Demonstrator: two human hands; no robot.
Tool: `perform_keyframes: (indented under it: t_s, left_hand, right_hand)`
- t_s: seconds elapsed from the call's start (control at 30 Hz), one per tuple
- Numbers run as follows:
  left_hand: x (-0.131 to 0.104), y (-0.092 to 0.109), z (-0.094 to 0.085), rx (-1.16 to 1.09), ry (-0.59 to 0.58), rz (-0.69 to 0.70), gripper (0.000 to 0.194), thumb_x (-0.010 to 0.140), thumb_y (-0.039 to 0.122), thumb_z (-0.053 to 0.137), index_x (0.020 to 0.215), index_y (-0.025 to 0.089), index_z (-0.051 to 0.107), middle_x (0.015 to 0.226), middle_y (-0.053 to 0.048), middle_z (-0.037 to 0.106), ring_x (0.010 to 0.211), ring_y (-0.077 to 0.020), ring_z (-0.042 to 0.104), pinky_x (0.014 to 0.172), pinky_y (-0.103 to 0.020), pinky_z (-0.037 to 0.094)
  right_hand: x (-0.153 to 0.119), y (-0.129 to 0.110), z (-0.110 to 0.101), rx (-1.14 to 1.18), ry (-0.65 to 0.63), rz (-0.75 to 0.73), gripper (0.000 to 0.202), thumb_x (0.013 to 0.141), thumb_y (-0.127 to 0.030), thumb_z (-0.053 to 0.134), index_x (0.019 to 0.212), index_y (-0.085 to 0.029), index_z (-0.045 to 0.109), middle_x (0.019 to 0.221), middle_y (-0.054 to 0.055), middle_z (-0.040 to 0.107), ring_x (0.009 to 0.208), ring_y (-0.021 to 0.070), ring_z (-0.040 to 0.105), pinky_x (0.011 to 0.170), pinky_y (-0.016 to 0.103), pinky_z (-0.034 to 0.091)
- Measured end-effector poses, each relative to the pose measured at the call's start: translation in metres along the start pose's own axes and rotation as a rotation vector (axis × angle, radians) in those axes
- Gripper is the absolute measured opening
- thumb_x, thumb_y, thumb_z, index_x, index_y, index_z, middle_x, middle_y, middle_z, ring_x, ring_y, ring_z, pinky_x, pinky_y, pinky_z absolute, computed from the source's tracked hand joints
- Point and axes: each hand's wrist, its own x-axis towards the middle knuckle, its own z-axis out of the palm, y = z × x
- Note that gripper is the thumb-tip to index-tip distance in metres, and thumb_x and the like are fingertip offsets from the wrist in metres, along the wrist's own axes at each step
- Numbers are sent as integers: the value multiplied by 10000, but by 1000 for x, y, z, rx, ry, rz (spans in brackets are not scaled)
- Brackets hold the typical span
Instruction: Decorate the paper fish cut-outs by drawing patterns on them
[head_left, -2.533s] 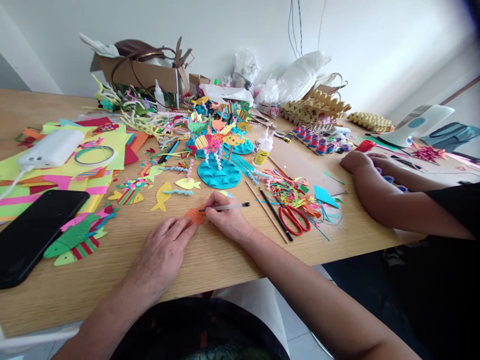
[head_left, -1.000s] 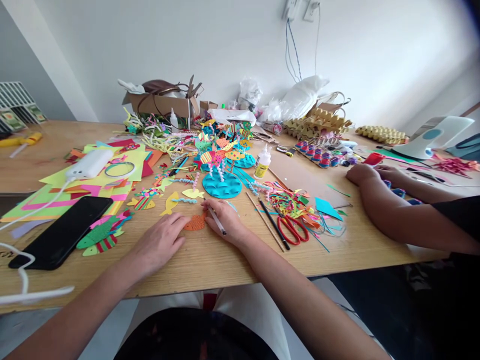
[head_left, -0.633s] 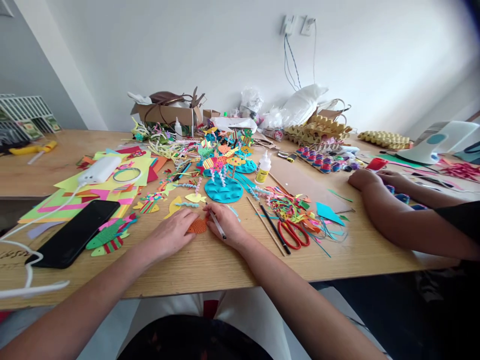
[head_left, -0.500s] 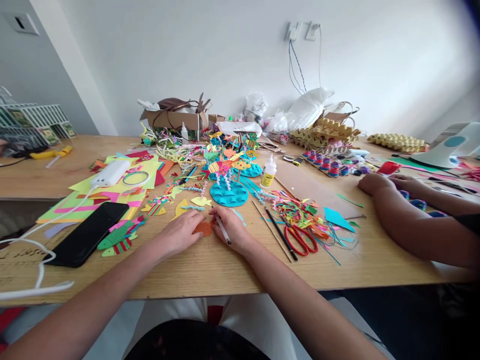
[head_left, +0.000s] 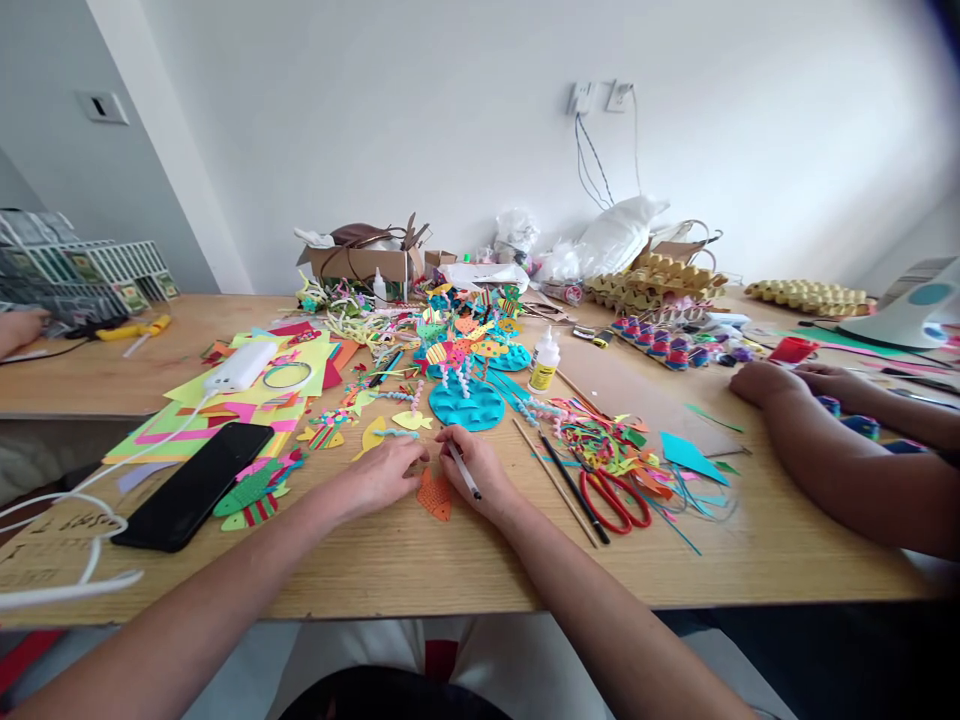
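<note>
An orange paper fish [head_left: 434, 496] with a scale pattern lies flat on the wooden table between my hands. My left hand [head_left: 388, 472] rests palm down at the fish's left side, fingers bent but apart, fingertips close to its edge. Held in my right hand [head_left: 478, 472] is a slim white pen [head_left: 463, 468] with a dark end; its other tip is hidden by the fingers. Just beyond my hands are a yellow paper fish [head_left: 412, 420], a yellow crescent-shaped piece [head_left: 370, 437] and a blue wavy base [head_left: 466, 404] with colourful paper fish on twisted stems.
Red-handled scissors [head_left: 616, 502], a black pencil [head_left: 576, 488], a wooden stick [head_left: 555, 482] and a glue bottle [head_left: 544, 360] lie or stand to the right. A black phone [head_left: 193, 487] and coloured paper [head_left: 161, 425] are left. Another person's arm [head_left: 817, 450] reaches in at right.
The orange fish, mostly covered before, now shows more fully, turned and nearer me. My hands are slightly farther apart. The camera view has shifted, so everything sits lower in the picture.
</note>
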Motion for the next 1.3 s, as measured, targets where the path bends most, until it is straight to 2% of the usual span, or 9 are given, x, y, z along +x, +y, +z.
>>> perform_keyframes:
  t_s: [0.13,0.4,0.63,0.73,0.83,0.93,1.0,1.17,1.3]
  left_hand:
    - [1,4,-6,11,-70,47,173,871,197,583,1038,151,586,1070,-67,583,989,-204,572,853,-397,483]
    - [20,6,-19,46,-283,61,281,899,330,559,1127,167,554,1144,-78,571,962,-209,588,807,-416,506]
    - [25,3,-15,-33,-312,8,297,900,336,558,1141,164,545,1135,-77,573,940,-205,595,786,-407,515]
    - [15,-1,-17,-131,-237,-22,249,897,338,556,1059,150,573,1024,-54,602,856,-181,602,739,-369,512]
    - [-8,-7,-26,-235,-80,-63,159,867,282,490,892,177,607,839,-5,615,784,-163,576,715,-301,466]
    - [-40,-15,-36,-324,88,-143,245,808,309,425,932,207,610,909,-4,634,841,-181,576,722,-272,450]
    - [-63,-24,-41,-352,191,-238,335,802,367,375,992,201,596,892,-17,634,767,-182,578,640,-262,451]
    - [-115,-55,-49,-265,401,-516,414,764,508,374,929,208,606,777,-12,629,683,-203,584,581,-272,448]
    - [-141,-76,-47,-134,462,-648,336,725,454,408,918,243,583,787,-11,667,744,-230,614,646,-299,447]
  right_hand:
    - [0,-1,0,36,29,5,236,686,-102,456,872,-196,567,649,-25,585,596,135,541,576,219,393]
    - [0,-3,-1,25,32,20,257,678,-79,464,880,-170,596,693,7,624,656,151,570,623,227,404]
    - [0,-5,-4,31,30,33,267,682,-65,469,891,-157,607,688,6,615,642,140,555,614,219,394]
    - [-1,-7,-5,22,38,45,250,698,-84,470,889,-160,611,690,7,616,652,142,557,613,221,386]
    - [-2,-10,-7,-2,30,86,245,713,-114,466,901,-173,612,675,-2,612,630,146,549,600,228,378]
    - [-2,-12,-10,-11,18,70,237,722,-124,454,895,-172,609,683,3,614,646,150,558,615,232,386]
    - [-3,-14,-12,-13,-4,39,236,727,-121,442,890,-165,606,696,11,618,658,151,567,618,230,390]
    - [-3,-14,-12,-39,-15,-4,232,732,-117,427,874,-160,605,697,21,623,654,152,571,607,226,388]
    - [-4,-10,-7,-53,36,-27,235,727,-117,430,869,-171,609,673,14,624,643,153,571,603,223,383]
